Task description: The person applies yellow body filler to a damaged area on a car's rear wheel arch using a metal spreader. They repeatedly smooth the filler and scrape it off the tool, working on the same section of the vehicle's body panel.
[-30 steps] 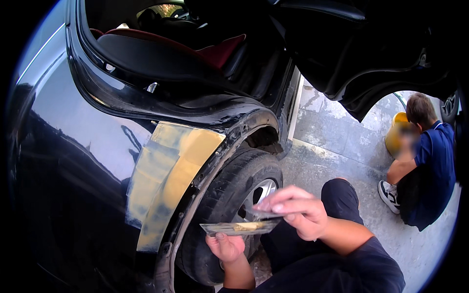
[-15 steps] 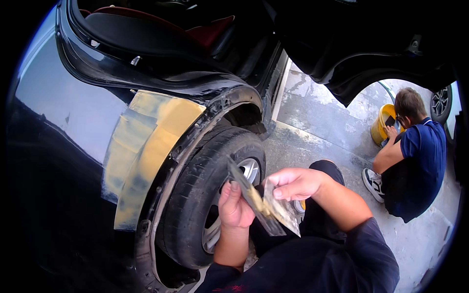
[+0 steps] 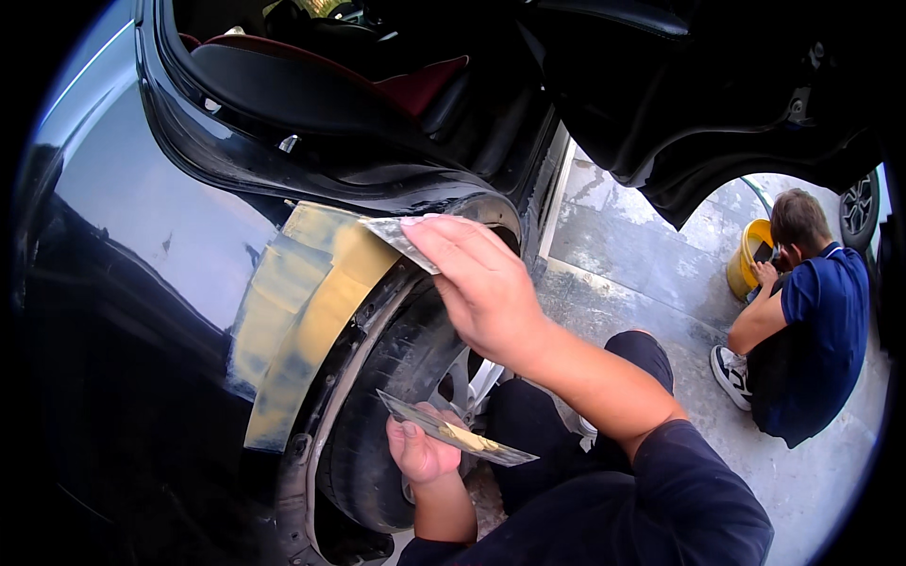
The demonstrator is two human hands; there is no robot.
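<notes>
The thin plate (image 3: 507, 456) sits low in front of us, before the tyre (image 3: 366, 457), pinched between thumb and fingers of our left hand (image 3: 422, 453), yellow paste (image 3: 468, 436) on top. Our right hand (image 3: 486, 288) grips a flat spreader (image 3: 404, 244) firmly, over the upper right corner of the yellowish patch (image 3: 307, 307) on the dark car panel (image 3: 165, 236). Farther off, right, a co-worker (image 3: 819, 325) crouches by a yellow bucket (image 3: 740, 274).

The scraper (image 3: 396, 240) is located at the upper end of the patch (image 3: 302, 311) on the car panel (image 3: 170, 208), the plate (image 3: 507, 455) before the wheel (image 3: 363, 462), and the bucket (image 3: 741, 272) at right, before the person (image 3: 816, 330).
</notes>
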